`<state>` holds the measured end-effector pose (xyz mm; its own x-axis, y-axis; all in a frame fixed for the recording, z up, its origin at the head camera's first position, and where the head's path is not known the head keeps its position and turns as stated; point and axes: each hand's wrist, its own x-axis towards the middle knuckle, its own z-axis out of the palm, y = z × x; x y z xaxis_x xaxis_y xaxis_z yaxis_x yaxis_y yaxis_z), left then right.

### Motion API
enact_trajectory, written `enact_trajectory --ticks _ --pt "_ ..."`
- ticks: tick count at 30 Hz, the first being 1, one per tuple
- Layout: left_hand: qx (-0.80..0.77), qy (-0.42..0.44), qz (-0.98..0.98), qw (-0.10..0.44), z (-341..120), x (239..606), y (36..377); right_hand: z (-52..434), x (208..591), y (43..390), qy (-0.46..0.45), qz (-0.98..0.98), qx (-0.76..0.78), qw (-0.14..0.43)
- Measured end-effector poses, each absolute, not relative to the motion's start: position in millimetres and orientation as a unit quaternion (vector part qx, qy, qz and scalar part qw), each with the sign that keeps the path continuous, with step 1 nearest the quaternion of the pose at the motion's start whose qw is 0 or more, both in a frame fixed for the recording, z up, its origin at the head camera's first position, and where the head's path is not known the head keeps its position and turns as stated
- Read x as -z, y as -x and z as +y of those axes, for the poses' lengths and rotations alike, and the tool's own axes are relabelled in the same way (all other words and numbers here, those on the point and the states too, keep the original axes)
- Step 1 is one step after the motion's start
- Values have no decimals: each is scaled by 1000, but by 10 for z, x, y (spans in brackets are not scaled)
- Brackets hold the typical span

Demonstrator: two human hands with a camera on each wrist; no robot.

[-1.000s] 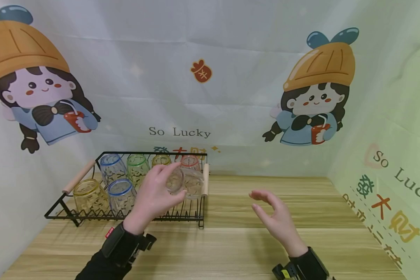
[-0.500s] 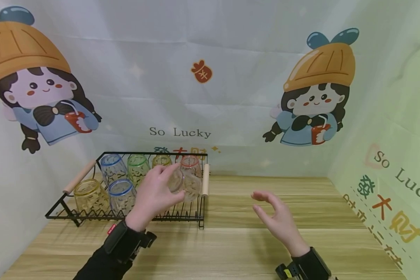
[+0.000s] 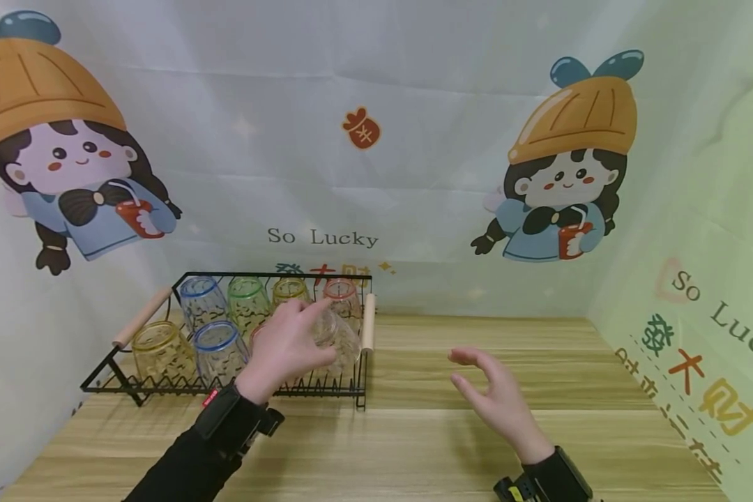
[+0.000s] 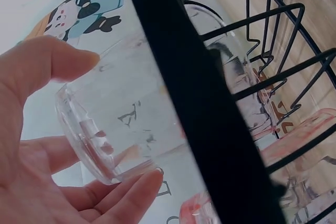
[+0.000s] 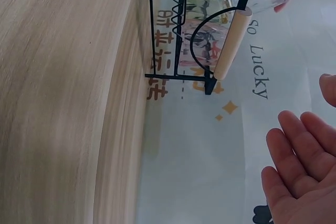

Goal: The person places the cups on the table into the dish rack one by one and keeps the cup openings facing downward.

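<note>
My left hand (image 3: 291,343) grips a clear glass (image 3: 337,337) by its base, tilted over the right end of a black wire rack (image 3: 351,382). In the left wrist view the fingers (image 4: 47,66) and thumb curl round the glass (image 4: 113,114) just behind a rack bar (image 4: 199,108). Several glasses with coloured rims stand upside down in the rack: a blue one (image 3: 218,351), a yellow one (image 3: 160,351), a green one (image 3: 247,301) and a red one (image 3: 344,296). My right hand (image 3: 489,390) hovers open above the wooden table (image 3: 477,446), holding nothing.
The rack has wooden handles at its left (image 3: 141,317) and right (image 3: 368,322) ends. A printed cloth backdrop (image 3: 376,153) rises close behind the table and along the right side (image 3: 696,279). Bare tabletop lies to the right of the rack.
My left hand has lowered the clear glass down and slightly right, closer into the rack's right end. The right hand has barely moved.
</note>
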<state>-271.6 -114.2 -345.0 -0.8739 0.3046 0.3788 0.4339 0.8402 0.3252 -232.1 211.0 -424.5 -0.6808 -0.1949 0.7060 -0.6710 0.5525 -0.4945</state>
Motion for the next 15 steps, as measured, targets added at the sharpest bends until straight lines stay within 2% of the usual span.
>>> enact_trajectory --ticks 15 --pt "177 194 -956 129 -1085 3502 2841 2152 4335 2318 -272 -852 -333 296"
